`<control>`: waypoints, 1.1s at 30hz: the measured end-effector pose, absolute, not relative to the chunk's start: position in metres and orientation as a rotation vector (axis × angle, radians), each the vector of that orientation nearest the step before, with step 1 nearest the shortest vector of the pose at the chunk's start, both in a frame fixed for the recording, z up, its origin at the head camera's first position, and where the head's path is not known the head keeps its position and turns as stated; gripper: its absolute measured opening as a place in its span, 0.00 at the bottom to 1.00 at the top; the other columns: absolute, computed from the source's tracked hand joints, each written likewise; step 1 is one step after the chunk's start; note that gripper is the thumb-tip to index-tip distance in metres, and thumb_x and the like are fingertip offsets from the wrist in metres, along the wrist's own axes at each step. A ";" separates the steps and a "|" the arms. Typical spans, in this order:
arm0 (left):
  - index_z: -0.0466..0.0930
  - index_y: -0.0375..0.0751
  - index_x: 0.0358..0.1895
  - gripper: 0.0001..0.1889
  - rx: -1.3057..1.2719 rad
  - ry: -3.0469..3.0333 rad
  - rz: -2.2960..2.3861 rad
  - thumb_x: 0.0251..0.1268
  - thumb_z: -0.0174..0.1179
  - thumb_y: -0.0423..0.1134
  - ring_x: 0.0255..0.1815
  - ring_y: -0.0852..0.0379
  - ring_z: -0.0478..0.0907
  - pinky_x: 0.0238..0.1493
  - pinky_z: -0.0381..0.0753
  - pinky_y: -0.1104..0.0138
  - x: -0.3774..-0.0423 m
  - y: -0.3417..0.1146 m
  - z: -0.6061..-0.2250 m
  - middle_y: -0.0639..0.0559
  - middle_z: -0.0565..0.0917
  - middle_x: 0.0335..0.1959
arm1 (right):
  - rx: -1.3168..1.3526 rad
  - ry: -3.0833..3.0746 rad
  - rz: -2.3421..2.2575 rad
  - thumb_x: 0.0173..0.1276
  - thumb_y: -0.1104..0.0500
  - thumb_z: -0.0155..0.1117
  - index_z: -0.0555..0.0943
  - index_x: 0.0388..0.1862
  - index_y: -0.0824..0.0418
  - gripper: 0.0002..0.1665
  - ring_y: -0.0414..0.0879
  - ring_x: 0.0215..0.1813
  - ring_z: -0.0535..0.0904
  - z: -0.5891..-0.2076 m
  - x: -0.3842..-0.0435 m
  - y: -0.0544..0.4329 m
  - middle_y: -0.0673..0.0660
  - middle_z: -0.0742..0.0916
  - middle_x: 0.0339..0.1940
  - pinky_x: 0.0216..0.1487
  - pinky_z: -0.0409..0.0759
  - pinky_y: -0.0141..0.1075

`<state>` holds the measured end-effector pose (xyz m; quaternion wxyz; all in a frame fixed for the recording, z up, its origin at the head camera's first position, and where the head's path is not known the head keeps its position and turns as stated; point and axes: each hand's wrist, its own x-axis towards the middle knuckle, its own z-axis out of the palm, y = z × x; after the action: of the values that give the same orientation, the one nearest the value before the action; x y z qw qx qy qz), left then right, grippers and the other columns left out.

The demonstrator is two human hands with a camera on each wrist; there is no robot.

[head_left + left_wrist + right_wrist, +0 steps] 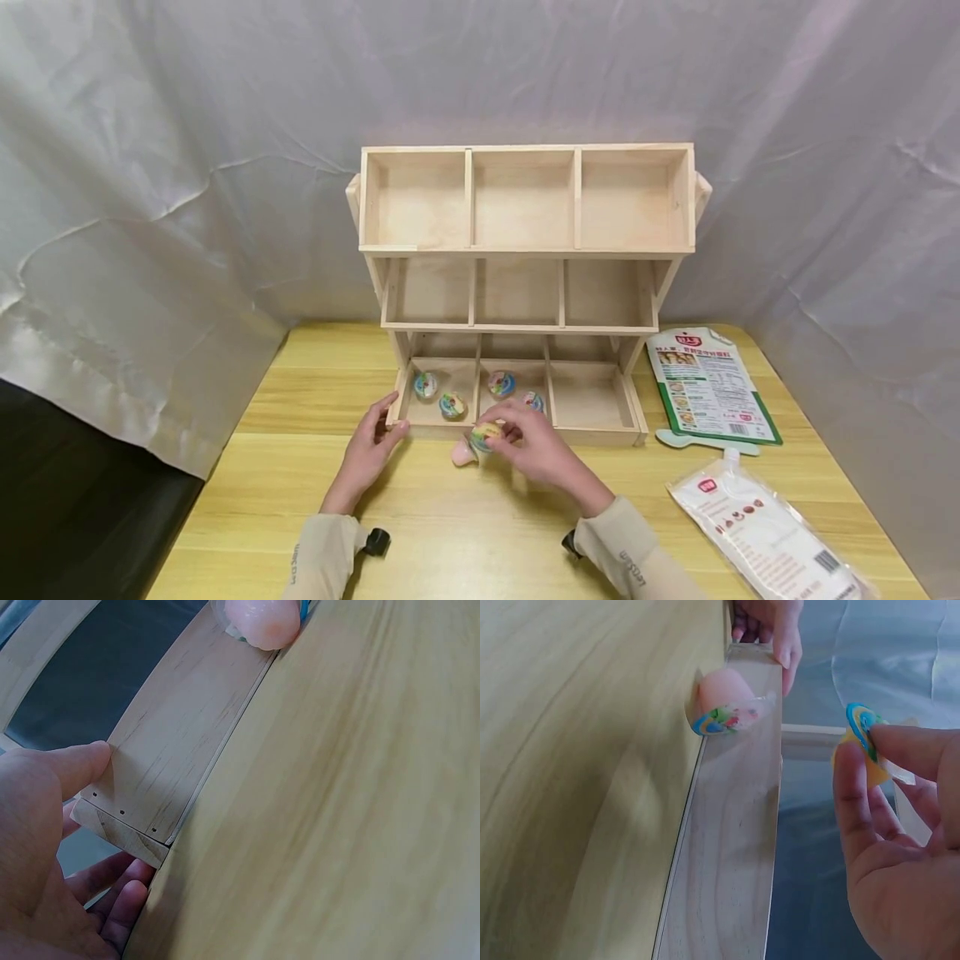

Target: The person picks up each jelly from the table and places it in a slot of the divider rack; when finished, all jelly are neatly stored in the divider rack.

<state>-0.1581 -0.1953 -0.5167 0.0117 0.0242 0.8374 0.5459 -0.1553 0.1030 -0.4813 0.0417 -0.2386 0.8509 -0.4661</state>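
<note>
A wooden tiered rack (517, 433) stands on the table, each tier split into three compartments. My left hand (370, 454) grips the front left corner of its lowest tier; in the left wrist view the thumb lies on the front board (165, 735) and the other fingers reach round the side. Between thumb and fingers, my right hand (536, 446) pinches a yellow jelly cup (866, 746) just above the front board. A pink jelly cup (724, 697) lies tipped on the table against that board. Two jelly cups (453, 406) sit in the lowest left compartment, two more (502, 383) in the middle one.
On the right lie a green-edged food pouch (708, 387), a pale green spoon (705, 442) and a clear spouted pouch (765, 533). Grey curtain cloth (525, 75) hangs behind the rack and along both sides. A black surface (82, 500) shows at left.
</note>
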 end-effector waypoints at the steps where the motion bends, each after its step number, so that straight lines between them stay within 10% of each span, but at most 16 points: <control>1: 0.62 0.39 0.80 0.32 0.076 2.612 1.704 0.78 0.60 0.38 0.54 0.48 0.79 0.53 0.76 0.68 -0.158 -0.195 -0.517 0.31 0.78 0.62 | -0.730 2.610 -1.457 0.70 0.63 0.71 0.87 0.52 0.53 0.13 0.42 0.41 0.79 -0.481 -0.156 0.104 0.53 0.84 0.54 0.43 0.84 0.32; 17: 0.64 0.40 0.79 0.31 0.085 2.612 1.745 0.77 0.61 0.38 0.53 0.48 0.80 0.53 0.76 0.68 -0.160 -0.194 -0.519 0.31 0.78 0.61 | -0.576 2.660 -1.648 0.49 0.71 0.83 0.85 0.53 0.55 0.31 0.43 0.41 0.76 -0.476 -0.163 0.112 0.54 0.83 0.53 0.45 0.84 0.31; 33: 0.63 0.43 0.80 0.32 0.072 2.613 1.721 0.78 0.61 0.41 0.56 0.47 0.79 0.54 0.76 0.68 -0.162 -0.197 -0.529 0.34 0.77 0.62 | -0.467 2.689 -1.608 0.55 0.65 0.83 0.84 0.59 0.56 0.31 0.43 0.38 0.80 -0.473 -0.161 0.118 0.52 0.86 0.49 0.41 0.83 0.30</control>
<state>-0.1617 -0.1972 -0.5286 0.0058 0.0231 0.8348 0.5500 -0.1613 0.1177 -0.4727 -0.0133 -0.1473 0.8488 -0.5076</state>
